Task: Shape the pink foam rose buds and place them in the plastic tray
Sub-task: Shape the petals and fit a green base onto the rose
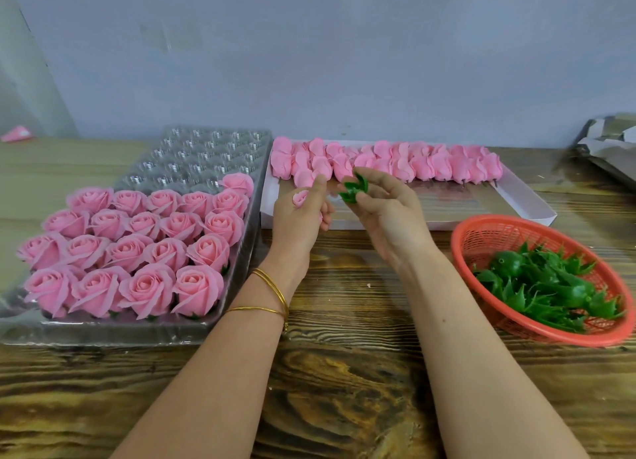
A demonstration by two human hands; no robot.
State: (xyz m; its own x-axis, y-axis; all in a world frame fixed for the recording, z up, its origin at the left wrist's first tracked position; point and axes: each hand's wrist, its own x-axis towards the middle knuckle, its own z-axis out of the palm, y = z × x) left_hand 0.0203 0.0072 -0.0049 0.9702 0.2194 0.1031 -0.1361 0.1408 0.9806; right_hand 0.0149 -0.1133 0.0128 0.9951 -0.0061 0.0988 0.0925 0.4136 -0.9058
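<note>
Above the tabletop (344, 372): pinching a bud (301, 197) in the left grip (299, 221) and a green calyx (353, 191) in the right grip (389, 217), the two just apart. Seemingly joining base to bud before shaping. Next: seating calyx squarely under bud, opening it out, then reaching left of the left grip to the part-filled tray (103, 333)
</note>
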